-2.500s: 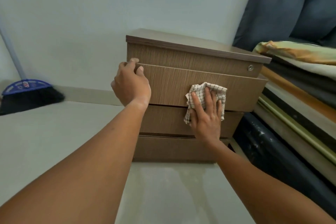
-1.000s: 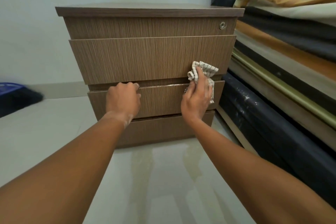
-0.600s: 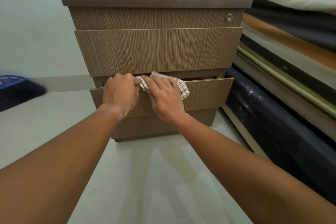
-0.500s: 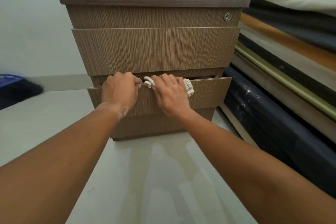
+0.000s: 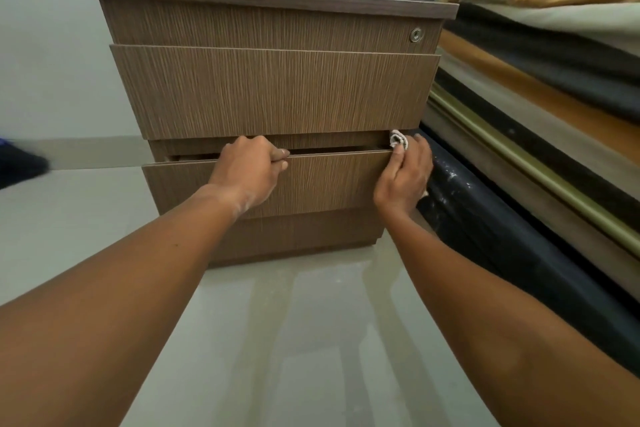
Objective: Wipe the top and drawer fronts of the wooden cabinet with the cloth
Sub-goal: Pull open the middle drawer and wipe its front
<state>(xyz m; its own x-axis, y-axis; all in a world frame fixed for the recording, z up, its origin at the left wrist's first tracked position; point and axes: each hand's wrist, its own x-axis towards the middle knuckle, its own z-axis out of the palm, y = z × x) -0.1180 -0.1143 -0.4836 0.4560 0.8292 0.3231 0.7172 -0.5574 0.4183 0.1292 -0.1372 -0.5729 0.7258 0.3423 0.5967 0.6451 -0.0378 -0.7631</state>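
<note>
Lighting was pretty soft and even, kinda dim, no hard shadows. The glossy floor (image 5: 311, 340) threw back pale reflections. Wide-angle lens bent the cabinet (image 5: 273, 90) edges, and the dark thing (image 5: 20, 163) at far left was blurred.

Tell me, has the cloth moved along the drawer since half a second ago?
Yes. The cloth went rightward, from beside the left hand to the drawer front's right end.

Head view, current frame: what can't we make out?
- Cloth: mostly hidden under the right hand; only a corner shows.
- Cabinet top surface: seen edge-on, its state unreadable.
- Pulled-out drawer interior: hidden behind its front.
- Left hand fingertips: curled over the drawer edge.
- Dark object at left: blurred, cut off.
</note>
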